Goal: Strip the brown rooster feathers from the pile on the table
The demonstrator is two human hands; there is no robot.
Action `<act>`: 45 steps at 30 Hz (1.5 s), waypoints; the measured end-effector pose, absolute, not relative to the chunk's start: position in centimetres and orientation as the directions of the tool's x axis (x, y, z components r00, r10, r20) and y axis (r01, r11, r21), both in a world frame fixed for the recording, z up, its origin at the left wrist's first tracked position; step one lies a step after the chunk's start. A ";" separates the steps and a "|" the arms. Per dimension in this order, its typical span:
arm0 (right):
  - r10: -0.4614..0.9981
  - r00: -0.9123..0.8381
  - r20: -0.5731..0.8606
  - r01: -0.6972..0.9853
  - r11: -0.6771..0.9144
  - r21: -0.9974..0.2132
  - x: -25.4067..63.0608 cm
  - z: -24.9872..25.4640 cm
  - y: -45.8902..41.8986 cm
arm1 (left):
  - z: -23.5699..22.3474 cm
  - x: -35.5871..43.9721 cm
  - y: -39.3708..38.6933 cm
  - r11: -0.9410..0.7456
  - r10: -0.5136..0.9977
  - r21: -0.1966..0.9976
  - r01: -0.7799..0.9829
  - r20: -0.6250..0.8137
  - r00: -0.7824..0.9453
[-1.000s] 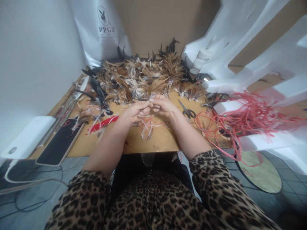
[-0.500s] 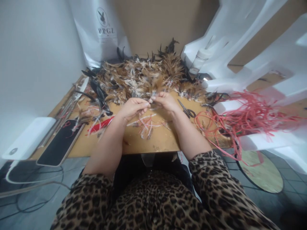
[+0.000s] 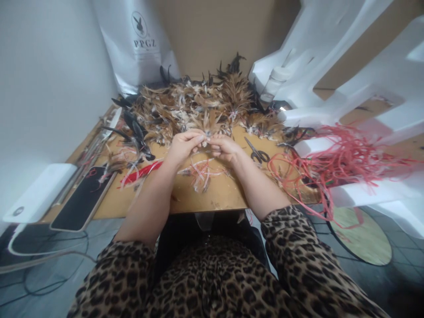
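Both my hands meet over the middle of the wooden table. With thumb and fingers pinched, my left hand grips the base of a small bunch of brown feathers. Close against it, my right hand is also closed in a pinch at that base; what its fingertips hold is too small to make out. The bunch fans upward, away from me. Behind it spreads a large pile of brown and black feathers. Pink and white strips lie just below my hands.
Black-handled scissors lie right of my hands. A heap of pink strips hangs over the table's right side. At left are a phone, a white power bank with a cable, and a red strip bundle. A bottle stands behind.
My right hand has turned and lowered slightly, its fingers now curled below the feather base. The feather bunch has shifted a little left and stands more upright between my hands.
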State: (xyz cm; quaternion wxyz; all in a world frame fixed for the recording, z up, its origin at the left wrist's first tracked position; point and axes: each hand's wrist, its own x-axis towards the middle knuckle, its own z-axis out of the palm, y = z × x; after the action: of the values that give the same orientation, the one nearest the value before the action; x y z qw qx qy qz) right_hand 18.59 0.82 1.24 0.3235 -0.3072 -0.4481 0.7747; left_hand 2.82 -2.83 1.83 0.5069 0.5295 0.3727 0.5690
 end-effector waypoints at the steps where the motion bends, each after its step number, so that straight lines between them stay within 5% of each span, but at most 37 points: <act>1: 0.765 -0.615 -0.189 -0.224 -0.400 -0.889 18.6 1.2 0.8 | 1.9 2.8 -2.9 -0.176 0.977 0.968 -0.180 0.195 0.092; 8: 0.771 -0.581 -0.261 -0.090 -0.379 -0.921 18.5 0.5 1.1 | 1.5 2.2 -2.5 -0.097 0.982 0.994 -0.056 0.105 0.159; 17: 0.884 -0.429 -0.186 0.286 -0.063 -0.956 19.1 0.8 1.2 | 0.0 2.2 -1.5 -0.024 0.994 0.998 0.066 0.016 0.113; 34: 0.928 -0.360 0.093 0.029 0.111 -0.993 18.6 1.0 1.3 | -0.5 2.4 -1.5 -0.009 0.998 0.986 0.166 -0.002 0.067; 45: 0.841 -0.449 0.302 0.426 0.498 -0.755 18.9 0.5 1.3 | -0.1 2.1 -1.7 -0.017 0.992 0.991 0.135 0.000 0.127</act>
State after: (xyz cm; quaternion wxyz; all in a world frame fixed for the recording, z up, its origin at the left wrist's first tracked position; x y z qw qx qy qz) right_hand 18.93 1.31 0.51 0.3419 -0.3984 -0.7951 0.3037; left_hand 2.05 -1.67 -0.09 0.4933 0.5658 0.4981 0.4341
